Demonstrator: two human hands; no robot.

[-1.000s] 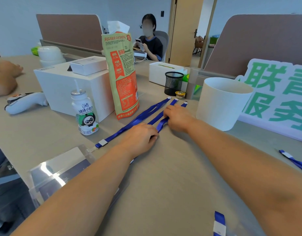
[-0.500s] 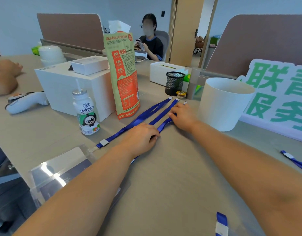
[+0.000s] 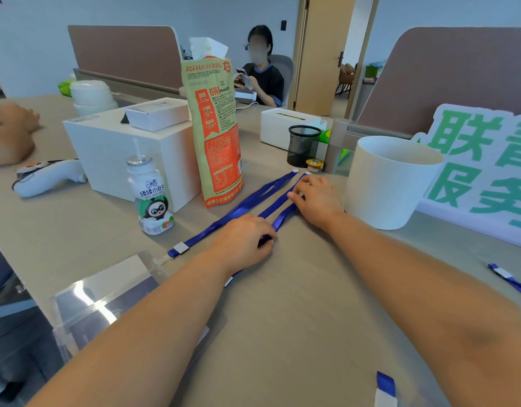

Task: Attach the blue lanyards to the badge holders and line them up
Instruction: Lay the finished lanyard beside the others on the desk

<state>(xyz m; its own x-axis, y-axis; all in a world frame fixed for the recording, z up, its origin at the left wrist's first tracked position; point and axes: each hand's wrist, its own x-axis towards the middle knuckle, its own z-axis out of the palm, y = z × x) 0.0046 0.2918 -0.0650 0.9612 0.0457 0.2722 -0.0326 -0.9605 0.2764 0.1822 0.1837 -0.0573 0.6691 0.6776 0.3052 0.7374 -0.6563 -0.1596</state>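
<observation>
Three blue lanyards lie side by side on the beige table, running diagonally from near left to far right. The leftmost lanyard (image 3: 235, 211) ends at a clear badge holder (image 3: 106, 292) at the near left. My left hand (image 3: 243, 240) presses flat on the near part of the right-hand lanyards (image 3: 278, 207), fingers curled over the straps. My right hand (image 3: 315, 198) lies on their far ends, fingertips on the strap. The clips under my left hand are hidden.
A white bucket (image 3: 391, 183) stands right of my right hand. An orange snack bag (image 3: 216, 133), a small drink bottle (image 3: 150, 195) and a white box (image 3: 118, 154) stand left. Loose lanyard ends lie at the right edge (image 3: 510, 280) and near bottom (image 3: 385, 386). A person sits beyond the table.
My right hand has slid along the lanyards toward their far ends. My left hand has stayed pressed on the near part.
</observation>
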